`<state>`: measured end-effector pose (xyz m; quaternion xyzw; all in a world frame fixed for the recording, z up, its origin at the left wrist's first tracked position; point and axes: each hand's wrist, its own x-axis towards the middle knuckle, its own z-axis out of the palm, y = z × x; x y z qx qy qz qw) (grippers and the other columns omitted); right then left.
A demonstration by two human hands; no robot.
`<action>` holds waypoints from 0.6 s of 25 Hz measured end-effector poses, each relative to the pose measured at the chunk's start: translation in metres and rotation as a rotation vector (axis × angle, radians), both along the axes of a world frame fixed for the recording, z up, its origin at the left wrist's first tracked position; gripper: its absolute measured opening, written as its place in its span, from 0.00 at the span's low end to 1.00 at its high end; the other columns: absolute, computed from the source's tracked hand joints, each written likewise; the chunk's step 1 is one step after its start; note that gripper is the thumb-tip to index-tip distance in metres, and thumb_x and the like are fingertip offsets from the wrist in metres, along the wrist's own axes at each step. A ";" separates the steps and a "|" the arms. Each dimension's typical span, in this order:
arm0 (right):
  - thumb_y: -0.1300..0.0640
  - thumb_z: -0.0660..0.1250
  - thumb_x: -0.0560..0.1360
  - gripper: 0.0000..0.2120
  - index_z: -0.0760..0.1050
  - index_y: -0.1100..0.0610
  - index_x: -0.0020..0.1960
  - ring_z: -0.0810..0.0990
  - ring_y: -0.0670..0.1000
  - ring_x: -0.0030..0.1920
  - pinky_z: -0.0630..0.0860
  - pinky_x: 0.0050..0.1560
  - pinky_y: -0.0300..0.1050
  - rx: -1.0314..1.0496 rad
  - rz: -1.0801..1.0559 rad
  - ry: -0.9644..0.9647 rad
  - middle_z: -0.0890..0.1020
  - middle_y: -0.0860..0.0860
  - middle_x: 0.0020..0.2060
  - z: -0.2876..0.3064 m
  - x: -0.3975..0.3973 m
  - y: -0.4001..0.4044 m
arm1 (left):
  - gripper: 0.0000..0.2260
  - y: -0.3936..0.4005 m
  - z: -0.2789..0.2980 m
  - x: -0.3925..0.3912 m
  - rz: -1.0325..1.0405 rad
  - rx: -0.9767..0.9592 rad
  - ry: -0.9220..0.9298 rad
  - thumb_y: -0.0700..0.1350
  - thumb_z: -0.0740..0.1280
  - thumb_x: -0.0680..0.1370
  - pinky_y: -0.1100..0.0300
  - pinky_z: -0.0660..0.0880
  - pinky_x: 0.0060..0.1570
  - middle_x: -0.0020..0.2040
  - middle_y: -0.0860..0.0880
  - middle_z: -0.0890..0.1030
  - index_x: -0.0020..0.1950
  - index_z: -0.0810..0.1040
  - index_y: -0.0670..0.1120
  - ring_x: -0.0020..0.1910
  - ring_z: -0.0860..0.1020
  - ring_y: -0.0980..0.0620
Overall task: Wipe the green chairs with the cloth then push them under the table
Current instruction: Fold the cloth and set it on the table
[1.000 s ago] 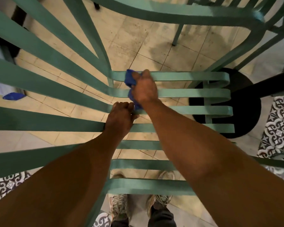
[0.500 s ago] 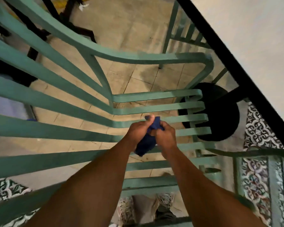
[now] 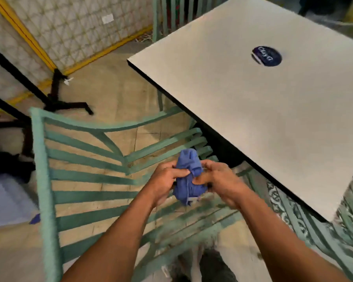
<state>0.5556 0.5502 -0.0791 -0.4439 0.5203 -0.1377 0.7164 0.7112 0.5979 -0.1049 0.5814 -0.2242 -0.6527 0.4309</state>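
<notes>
The left hand (image 3: 165, 180) and right hand (image 3: 216, 178) both pinch the bunched blue cloth (image 3: 189, 176) above the green chair (image 3: 86, 176), whose front sits at the table (image 3: 263, 110) edge. The cloth looks soft and light; the slatted chair seems rigid, best gripped by its top rail.

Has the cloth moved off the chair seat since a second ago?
Yes. The cloth has come up off the chair slats, bunched between both hands.

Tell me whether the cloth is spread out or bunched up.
Bunched up. The blue cloth sits as a crumpled wad between the left hand and right hand, held above the chair, not touching its slats.
</notes>
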 end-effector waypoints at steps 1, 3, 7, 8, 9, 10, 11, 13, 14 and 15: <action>0.70 0.72 0.64 0.10 0.79 0.59 0.42 0.78 0.51 0.35 0.72 0.41 0.47 -0.077 0.043 0.082 0.80 0.54 0.33 0.020 -0.016 0.000 | 0.15 -0.001 0.017 -0.010 -0.044 -0.032 -0.008 0.36 0.69 0.66 0.56 0.76 0.42 0.46 0.44 0.83 0.51 0.80 0.42 0.44 0.81 0.48; 0.69 0.72 0.66 0.08 0.77 0.58 0.34 0.73 0.48 0.30 0.69 0.36 0.44 -0.201 0.018 0.173 0.77 0.50 0.27 0.055 -0.050 0.000 | 0.18 -0.012 0.052 -0.033 -0.129 -0.083 0.019 0.37 0.67 0.62 0.57 0.76 0.39 0.44 0.46 0.82 0.51 0.79 0.43 0.42 0.80 0.49; 0.64 0.72 0.71 0.09 0.81 0.55 0.49 0.83 0.52 0.42 0.79 0.44 0.48 -0.286 -0.165 0.027 0.85 0.52 0.42 0.102 -0.105 0.003 | 0.20 -0.056 0.111 -0.093 -0.146 -0.185 0.072 0.32 0.73 0.66 0.55 0.78 0.39 0.47 0.44 0.81 0.55 0.76 0.43 0.44 0.81 0.46; 0.66 0.73 0.70 0.14 0.80 0.52 0.52 0.84 0.53 0.44 0.81 0.46 0.50 -0.320 -0.195 0.032 0.85 0.53 0.45 0.110 -0.117 0.000 | 0.21 -0.070 0.122 -0.109 -0.140 -0.212 0.079 0.30 0.73 0.66 0.53 0.79 0.41 0.49 0.44 0.80 0.56 0.75 0.44 0.45 0.81 0.45; 0.68 0.74 0.68 0.18 0.79 0.51 0.52 0.84 0.56 0.45 0.81 0.48 0.52 -0.358 -0.250 0.061 0.85 0.54 0.46 0.115 -0.130 -0.008 | 0.23 -0.083 0.130 -0.125 -0.153 -0.232 0.082 0.29 0.74 0.66 0.52 0.79 0.43 0.50 0.45 0.80 0.57 0.75 0.46 0.46 0.81 0.45; 0.69 0.74 0.67 0.18 0.79 0.50 0.51 0.84 0.57 0.44 0.80 0.48 0.53 -0.387 -0.322 0.078 0.85 0.54 0.45 0.120 -0.146 -0.017 | 0.23 -0.095 0.137 -0.137 -0.184 -0.249 0.063 0.29 0.73 0.67 0.52 0.79 0.42 0.49 0.47 0.80 0.56 0.75 0.49 0.45 0.81 0.47; 0.70 0.73 0.67 0.16 0.79 0.51 0.48 0.83 0.56 0.42 0.79 0.48 0.53 -0.414 -0.388 0.104 0.85 0.54 0.43 0.124 -0.164 -0.028 | 0.21 -0.108 0.142 -0.146 -0.222 -0.267 0.013 0.30 0.74 0.68 0.52 0.80 0.41 0.48 0.48 0.80 0.54 0.77 0.50 0.44 0.81 0.48; 0.67 0.72 0.69 0.10 0.81 0.53 0.45 0.83 0.53 0.40 0.79 0.46 0.52 -0.461 -0.418 0.159 0.85 0.52 0.40 0.127 -0.198 -0.052 | 0.12 -0.133 0.147 -0.160 -0.286 -0.251 -0.107 0.35 0.75 0.70 0.53 0.81 0.41 0.44 0.48 0.81 0.48 0.78 0.48 0.42 0.81 0.50; 0.64 0.72 0.69 0.09 0.82 0.52 0.46 0.83 0.52 0.40 0.80 0.47 0.50 -0.473 -0.391 0.222 0.85 0.51 0.40 0.122 -0.212 -0.066 | 0.09 -0.144 0.142 -0.165 -0.305 -0.214 -0.147 0.37 0.75 0.70 0.52 0.82 0.42 0.43 0.48 0.82 0.46 0.78 0.46 0.42 0.81 0.50; 0.61 0.72 0.69 0.09 0.82 0.51 0.48 0.83 0.52 0.42 0.80 0.47 0.49 -0.480 -0.354 0.330 0.84 0.51 0.40 0.113 -0.222 -0.081 | 0.08 -0.154 0.132 -0.170 -0.308 -0.166 -0.191 0.39 0.75 0.70 0.51 0.82 0.44 0.42 0.47 0.82 0.45 0.79 0.46 0.42 0.82 0.49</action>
